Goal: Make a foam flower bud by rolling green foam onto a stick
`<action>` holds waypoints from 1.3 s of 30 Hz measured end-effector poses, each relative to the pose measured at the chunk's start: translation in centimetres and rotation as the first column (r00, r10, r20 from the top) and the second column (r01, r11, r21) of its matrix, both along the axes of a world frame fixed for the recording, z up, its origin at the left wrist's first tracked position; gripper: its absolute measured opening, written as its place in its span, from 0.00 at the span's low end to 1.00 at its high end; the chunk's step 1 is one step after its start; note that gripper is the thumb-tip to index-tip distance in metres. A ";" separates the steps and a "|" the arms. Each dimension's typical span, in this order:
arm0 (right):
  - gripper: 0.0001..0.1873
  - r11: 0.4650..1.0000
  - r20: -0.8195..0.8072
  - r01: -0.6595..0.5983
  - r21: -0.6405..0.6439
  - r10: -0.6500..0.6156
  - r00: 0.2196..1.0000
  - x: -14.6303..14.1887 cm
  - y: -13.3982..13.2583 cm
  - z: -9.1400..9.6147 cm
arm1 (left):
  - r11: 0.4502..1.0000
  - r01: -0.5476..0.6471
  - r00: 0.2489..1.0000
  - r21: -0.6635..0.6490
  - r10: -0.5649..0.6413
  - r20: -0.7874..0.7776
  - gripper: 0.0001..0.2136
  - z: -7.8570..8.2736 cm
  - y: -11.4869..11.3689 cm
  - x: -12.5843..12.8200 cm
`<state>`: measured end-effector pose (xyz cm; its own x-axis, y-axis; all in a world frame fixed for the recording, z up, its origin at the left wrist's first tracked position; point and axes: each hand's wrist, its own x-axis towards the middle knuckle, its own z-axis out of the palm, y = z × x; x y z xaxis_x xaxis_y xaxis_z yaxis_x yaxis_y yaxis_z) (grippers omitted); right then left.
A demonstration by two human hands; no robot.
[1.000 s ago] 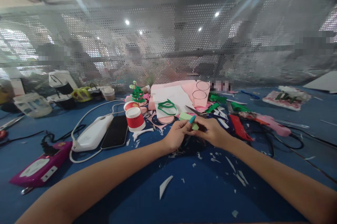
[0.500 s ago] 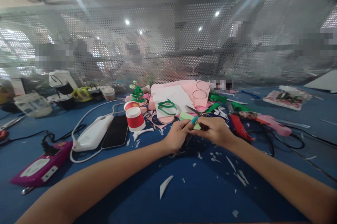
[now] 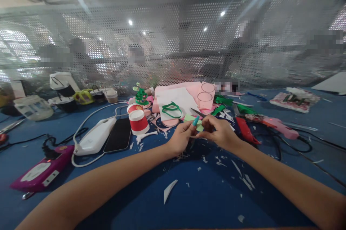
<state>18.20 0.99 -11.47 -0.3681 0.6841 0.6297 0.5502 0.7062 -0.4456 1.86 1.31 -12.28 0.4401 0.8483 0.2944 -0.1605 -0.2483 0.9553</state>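
Observation:
My left hand (image 3: 181,138) pinches a small light green paper piece (image 3: 195,122) between thumb and fingers, teal nails showing. My right hand (image 3: 219,132) is closed round a pair of scissors (image 3: 199,113) whose blades point up and left beside the green piece. Both hands meet over the blue table (image 3: 189,194), just in front of a pile of pink and white paper sheets (image 3: 180,99). White paper scraps (image 3: 169,190) lie below the hands.
A red paper cup (image 3: 138,121), a black phone (image 3: 119,135) and a white device with a cable (image 3: 95,138) lie to the left. A pink glue gun (image 3: 278,127) and a red tool (image 3: 245,130) lie to the right. A perforated metal screen (image 3: 173,43) stands behind, people beyond it.
The hands have risen slightly and the green piece has turned between the fingers; the scissor blades sit a little further left. Nothing else has moved.

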 end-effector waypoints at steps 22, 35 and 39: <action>0.16 0.997 0.150 -0.077 0.016 0.073 0.986 -0.3 -0.6 0.7 | 0.989 -0.062 0.997 0.135 0.067 -0.037 0.20 -0.2 0.4 -0.2; 0.22 0.977 0.165 -0.145 -0.159 0.171 0.971 -0.7 -0.8 1.0 | 0.732 -0.001 0.912 0.682 0.280 -0.300 0.07 1.0 0.5 -1.9; 0.22 0.937 0.035 -0.225 -0.268 0.243 0.969 -0.7 -0.8 0.7 | 0.737 0.020 0.911 0.675 0.265 -0.316 0.06 1.0 0.7 -1.8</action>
